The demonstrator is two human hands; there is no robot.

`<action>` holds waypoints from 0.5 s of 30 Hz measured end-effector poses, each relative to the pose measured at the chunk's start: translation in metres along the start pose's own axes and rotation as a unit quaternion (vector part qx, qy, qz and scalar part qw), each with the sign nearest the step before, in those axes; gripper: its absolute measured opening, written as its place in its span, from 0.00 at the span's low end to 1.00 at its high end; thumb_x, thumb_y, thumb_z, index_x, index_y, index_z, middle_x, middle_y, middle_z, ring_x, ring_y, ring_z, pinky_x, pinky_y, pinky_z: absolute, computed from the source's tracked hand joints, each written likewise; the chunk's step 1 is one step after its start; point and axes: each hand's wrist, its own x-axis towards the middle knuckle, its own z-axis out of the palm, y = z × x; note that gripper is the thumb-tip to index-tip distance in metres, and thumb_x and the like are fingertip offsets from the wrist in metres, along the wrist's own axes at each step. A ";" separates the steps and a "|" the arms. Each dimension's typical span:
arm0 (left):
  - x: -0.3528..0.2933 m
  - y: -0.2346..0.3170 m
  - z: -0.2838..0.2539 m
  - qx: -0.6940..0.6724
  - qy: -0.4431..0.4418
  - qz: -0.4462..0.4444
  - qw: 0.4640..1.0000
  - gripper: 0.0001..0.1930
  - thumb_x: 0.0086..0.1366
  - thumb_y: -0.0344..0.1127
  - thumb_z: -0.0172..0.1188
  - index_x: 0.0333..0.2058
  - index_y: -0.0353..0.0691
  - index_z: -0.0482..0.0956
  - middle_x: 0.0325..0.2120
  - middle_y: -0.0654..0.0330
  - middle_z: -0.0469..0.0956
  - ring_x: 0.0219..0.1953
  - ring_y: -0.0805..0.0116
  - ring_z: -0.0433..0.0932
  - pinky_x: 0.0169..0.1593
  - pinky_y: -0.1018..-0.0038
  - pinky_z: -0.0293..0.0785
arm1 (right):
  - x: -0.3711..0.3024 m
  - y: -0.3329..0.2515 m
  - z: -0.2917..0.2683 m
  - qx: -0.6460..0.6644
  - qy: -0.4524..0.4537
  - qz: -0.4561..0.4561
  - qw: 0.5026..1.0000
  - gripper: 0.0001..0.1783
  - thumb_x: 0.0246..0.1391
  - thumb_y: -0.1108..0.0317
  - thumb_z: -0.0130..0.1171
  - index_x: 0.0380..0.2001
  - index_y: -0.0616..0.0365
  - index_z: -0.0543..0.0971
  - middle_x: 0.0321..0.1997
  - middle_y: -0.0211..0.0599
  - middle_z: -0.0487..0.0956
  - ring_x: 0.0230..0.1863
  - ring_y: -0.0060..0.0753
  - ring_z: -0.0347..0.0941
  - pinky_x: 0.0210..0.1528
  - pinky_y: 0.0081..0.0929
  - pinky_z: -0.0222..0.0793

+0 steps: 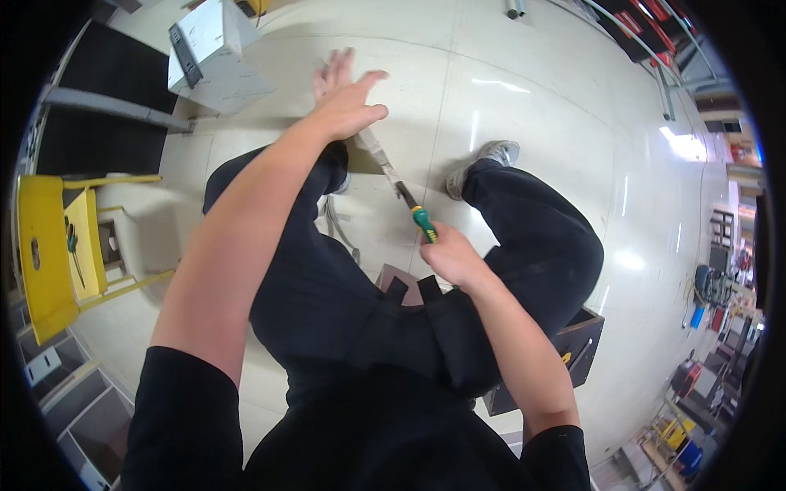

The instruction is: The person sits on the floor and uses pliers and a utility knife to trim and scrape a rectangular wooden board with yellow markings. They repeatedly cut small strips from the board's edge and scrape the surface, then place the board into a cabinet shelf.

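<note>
Filling most of the scene: pale tiled floor (pixel 557 90) w/ thin joint lines & glossy reflections. Over it, near centre, person's legs in dark trousers (pixel 524 221), knees wide apart. Far left, big black panel (pixel 106 151) w/ a grey bar across it. Left edge, nearer, yellow chair (pixel 49 286). Far, left of centre, white box (pixel 233 82) w/ a dark strip on one face. Near right, partly hidden by leg & forearm, dark box (pixel 583 348).

L hand (pixel 345 98) is far, left of centre: open, fingers spread, thumb out to the right. R hand (pixel 450 258) is nearer, btwn the thighs & right of centre, gripping the green/yellow handle (pixel 423 222) of a hand tool (pixel 407 195). Tool sits btwn the two hands, slanting from near right to far left. Past its dark shank a pale strip (pixel 375 151) runs on in line, up to just below L hand; blurred, so can't tell if it's part of the tool or if L hand touches it.

Smallest: green-handled screwdriver (pixel 74 241), on the yellow chair.
</note>
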 end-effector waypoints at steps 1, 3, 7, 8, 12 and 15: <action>-0.002 0.018 0.010 0.013 0.038 -0.067 0.997 0.40 0.48 0.39 0.64 0.63 0.50 0.62 0.68 0.39 0.40 0.71 0.43 0.37 0.69 0.47 0.37 | 0.001 0.005 0.004 0.001 0.015 0.002 1.000 0.19 0.43 0.70 0.49 0.41 0.66 0.76 0.36 0.61 0.78 0.44 0.61 0.74 0.48 0.43 0.69; 0.001 0.036 0.016 -0.037 0.113 -0.181 0.976 0.44 0.49 0.35 0.63 0.65 0.46 0.55 0.67 0.36 0.38 0.70 0.41 0.40 0.69 0.50 0.43 | 0.008 0.009 0.022 0.005 0.055 0.003 0.998 0.17 0.44 0.70 0.51 0.39 0.66 0.75 0.34 0.57 0.78 0.40 0.54 0.76 0.44 0.42 0.70; 0.005 0.022 0.017 -0.238 0.204 -0.321 0.894 0.46 0.50 0.26 0.58 0.67 0.41 0.44 0.64 0.32 0.44 0.65 0.39 0.54 0.65 0.60 0.57 | 0.008 -0.010 0.065 0.114 0.089 0.061 0.988 0.20 0.47 0.71 0.53 0.45 0.65 0.68 0.28 0.53 0.76 0.27 0.45 0.76 0.31 0.38 0.70; 0.009 0.023 0.020 -0.279 0.220 -0.342 0.870 0.46 0.51 0.24 0.57 0.67 0.41 0.42 0.63 0.31 0.49 0.63 0.38 0.59 0.64 0.63 0.61 | 0.007 -0.012 0.068 0.171 0.057 0.088 0.980 0.28 0.49 0.68 0.54 0.53 0.67 0.63 0.47 0.68 0.75 0.52 0.64 0.71 0.56 0.44 0.65; 0.016 0.020 0.027 -0.309 0.187 -0.339 0.869 0.42 0.50 0.24 0.54 0.65 0.39 0.47 0.53 0.35 0.68 0.56 0.40 0.70 0.60 0.63 0.66 | 0.005 -0.003 0.076 0.290 0.081 0.095 0.949 0.42 0.50 0.65 0.56 0.64 0.62 0.48 0.42 0.64 0.76 0.47 0.59 0.75 0.52 0.41 0.67; 0.027 -0.006 0.041 -0.317 0.223 -0.284 0.877 0.40 0.49 0.25 0.54 0.64 0.39 0.51 0.48 0.38 0.74 0.54 0.42 0.72 0.59 0.62 0.68 | 0.010 -0.006 0.067 0.373 -0.003 0.128 0.919 0.38 0.51 0.66 0.55 0.64 0.62 0.54 0.28 0.41 0.74 0.23 0.30 0.69 0.28 0.29 0.66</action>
